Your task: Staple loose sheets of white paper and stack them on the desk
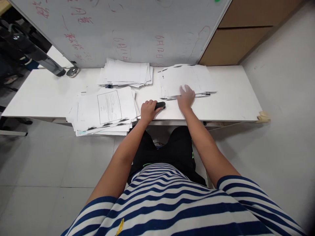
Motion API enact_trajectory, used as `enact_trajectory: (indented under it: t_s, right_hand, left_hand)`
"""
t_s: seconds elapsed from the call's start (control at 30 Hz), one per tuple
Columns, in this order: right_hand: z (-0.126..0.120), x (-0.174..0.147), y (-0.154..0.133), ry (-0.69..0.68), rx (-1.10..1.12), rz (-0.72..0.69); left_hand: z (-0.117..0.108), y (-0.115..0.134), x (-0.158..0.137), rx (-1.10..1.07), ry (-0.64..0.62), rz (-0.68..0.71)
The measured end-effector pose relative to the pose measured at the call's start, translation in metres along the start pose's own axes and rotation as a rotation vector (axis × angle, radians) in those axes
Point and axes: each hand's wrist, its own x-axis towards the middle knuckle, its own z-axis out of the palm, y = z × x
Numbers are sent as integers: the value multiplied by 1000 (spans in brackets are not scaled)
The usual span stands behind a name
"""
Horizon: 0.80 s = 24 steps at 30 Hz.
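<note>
My left hand (148, 111) is closed around a black stapler (160, 105) at the desk's front edge; its rounded end sticks out to the right. My right hand (186, 97) lies with fingers apart on the near edge of a paper stack (189, 77) with black smudged edges. To the left of my left hand, a thicker pile of papers (105, 109) overhangs the front of the desk, a framed printed page on top. Another stack of white sheets (128, 72) lies behind, by the whiteboard.
The white desk (231, 95) runs along a whiteboard (137, 29) with red writing. Cardboard boxes (236, 46) stand behind at the right. A dark bottle (41, 55) and a computer mouse (73, 71) are at the back left. Tan tape (263, 117) covers the right front corner.
</note>
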Motion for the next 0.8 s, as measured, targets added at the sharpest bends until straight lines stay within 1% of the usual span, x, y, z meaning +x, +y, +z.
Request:
enact_trajectory:
  t_s: [0.17,0.27,0.37,0.43,0.5,0.6,0.7,0.77,0.8]
  right_hand:
    - [5,3,-2,35,-14,23]
    - [6,4,-4,65,26,40]
    - [-1,0,-5,97,120,21]
    - [-12,-6,-7,112,224,-4]
    - [-27,-13,-8,136,378,-1]
    - [-59,-28,-8,146,634,91]
    - [-102,-42,-5,80,806,154]
    - [-135,-51,-1,27,883,132]
    - [-152,-57,2,3,916,113]
  left_hand:
    - [-1,1,0,13,3,-12]
    - [1,1,0,3,13,-12]
    - [1,-1,1,-26,37,-20]
    - [1,-2,1,-53,69,-53]
    - [0,-3,2,-91,116,-102]
    - [-3,-2,1,-168,185,-144]
    - [-9,2,-3,-253,226,-128]
    - [-18,7,-4,-315,276,-123]
    - [-25,11,-4,-356,321,-131]
